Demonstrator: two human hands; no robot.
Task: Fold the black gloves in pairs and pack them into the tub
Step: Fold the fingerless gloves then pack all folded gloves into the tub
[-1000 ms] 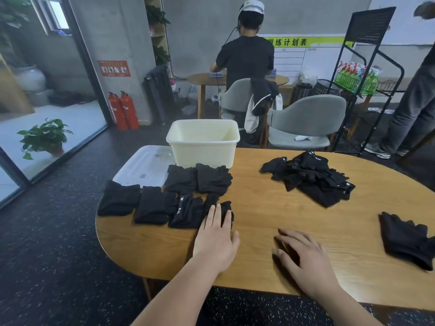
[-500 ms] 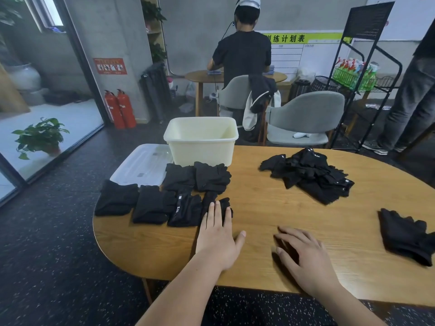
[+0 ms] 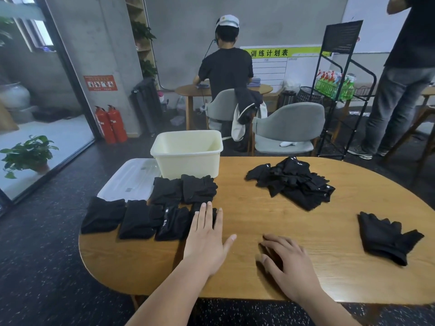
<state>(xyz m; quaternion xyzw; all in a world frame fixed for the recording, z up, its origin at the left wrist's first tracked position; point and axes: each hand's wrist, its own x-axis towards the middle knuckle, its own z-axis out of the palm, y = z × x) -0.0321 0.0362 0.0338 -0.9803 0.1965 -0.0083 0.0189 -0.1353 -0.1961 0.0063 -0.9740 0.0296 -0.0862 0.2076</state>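
Several folded black glove pairs lie in two rows at the table's left, in front of the cream tub. My left hand lies flat with straight fingers on the rightmost folded pair, mostly covering it. My right hand rests on the bare wood with loosely bent fingers and holds nothing. A loose heap of black gloves sits at the far middle of the table. Another pair of black gloves lies flat near the right edge.
The tub's clear lid lies left of the tub, partly over the table edge. The wooden table is oval. Grey chairs stand behind it; a person stands at a further table and another at the far right by a black rack.
My left thumb has spread out to the right while the hand stays on the folded pair. The right hand has barely moved.
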